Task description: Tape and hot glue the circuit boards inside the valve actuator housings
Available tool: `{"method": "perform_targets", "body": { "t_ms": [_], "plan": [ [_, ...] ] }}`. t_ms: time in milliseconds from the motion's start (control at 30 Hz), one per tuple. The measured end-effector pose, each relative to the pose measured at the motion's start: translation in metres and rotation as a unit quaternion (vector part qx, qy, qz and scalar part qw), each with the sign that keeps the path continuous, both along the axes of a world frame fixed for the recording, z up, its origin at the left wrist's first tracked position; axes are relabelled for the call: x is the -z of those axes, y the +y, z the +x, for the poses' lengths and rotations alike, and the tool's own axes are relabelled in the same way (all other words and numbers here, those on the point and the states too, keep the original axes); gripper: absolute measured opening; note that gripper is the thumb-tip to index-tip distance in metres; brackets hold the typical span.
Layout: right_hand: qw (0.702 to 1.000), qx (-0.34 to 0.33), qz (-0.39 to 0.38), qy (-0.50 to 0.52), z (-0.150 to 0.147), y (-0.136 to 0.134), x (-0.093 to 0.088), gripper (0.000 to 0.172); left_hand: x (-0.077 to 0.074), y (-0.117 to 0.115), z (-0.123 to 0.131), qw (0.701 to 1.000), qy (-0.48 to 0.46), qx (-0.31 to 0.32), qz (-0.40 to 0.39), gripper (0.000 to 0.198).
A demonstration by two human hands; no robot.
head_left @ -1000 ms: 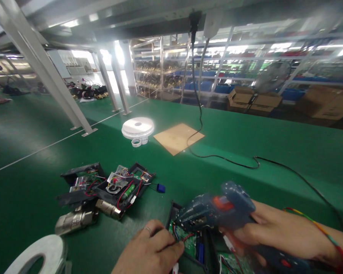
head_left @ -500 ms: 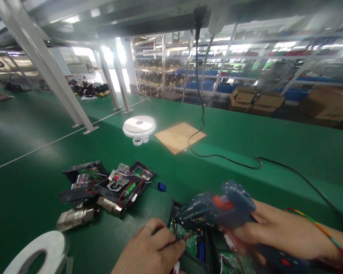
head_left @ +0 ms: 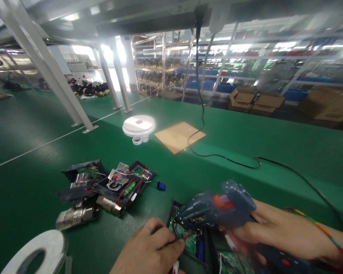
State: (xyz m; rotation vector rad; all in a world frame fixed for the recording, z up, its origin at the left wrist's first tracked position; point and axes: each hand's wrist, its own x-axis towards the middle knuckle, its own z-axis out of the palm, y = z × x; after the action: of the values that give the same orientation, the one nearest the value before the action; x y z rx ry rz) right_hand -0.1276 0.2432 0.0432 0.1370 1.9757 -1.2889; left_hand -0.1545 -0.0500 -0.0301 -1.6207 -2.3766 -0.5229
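My right hand (head_left: 254,232) is wrapped round a dark blue glue gun (head_left: 205,209) with red parts and pale specks. Its nozzle points down and left into an open black plastic case (head_left: 209,247); the tip is partly hidden. Inside that case lie a green circuit board (head_left: 191,242), thin wires and a blue block (head_left: 200,251). At the case's left edge my left hand (head_left: 153,247) is closed, its fingertips pinching red wires (head_left: 188,235). A white connector (head_left: 175,267) shows under these fingers. Another wired circuit board (head_left: 231,263) lies below the gun, partly covered by my right hand.
Opened black cases with electronics (head_left: 117,184) and metal valve bodies (head_left: 77,217) lie to the left. A white tape roll (head_left: 50,247) is at the lower left. Farther back are white reels (head_left: 138,125), a cardboard sheet (head_left: 179,137) and a black cable (head_left: 228,158). Metal posts (head_left: 60,76) stand left.
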Motion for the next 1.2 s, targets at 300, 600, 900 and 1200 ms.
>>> {"method": "perform_targets", "body": {
  "t_ms": [300, 600, 900, 1200],
  "plan": [
    [1.000, -0.006, -0.014, 0.011, 0.0014, 0.0014, 0.0013, 0.036, -0.0009, -0.0007, 0.0004, 1.000, -0.011, 0.003, -0.010, 0.027],
    [0.999, 0.006, -0.044, 0.011, 0.0022, 0.0016, 0.0024, 0.032, -0.0011, -0.0009, -0.0005, 1.000, -0.017, -0.003, -0.011, 0.027],
    [1.000, 0.006, -0.025, 0.014, 0.0027, -0.0005, -0.0026, 0.028, -0.0005, -0.0024, 0.0005, 1.000, -0.015, -0.014, -0.021, 0.031],
    [1.000, 0.003, -0.007, 0.013, 0.0032, 0.0002, -0.0055, 0.030, -0.0021, -0.0006, -0.0002, 1.000, -0.016, -0.017, -0.007, 0.029]
  ]
}}
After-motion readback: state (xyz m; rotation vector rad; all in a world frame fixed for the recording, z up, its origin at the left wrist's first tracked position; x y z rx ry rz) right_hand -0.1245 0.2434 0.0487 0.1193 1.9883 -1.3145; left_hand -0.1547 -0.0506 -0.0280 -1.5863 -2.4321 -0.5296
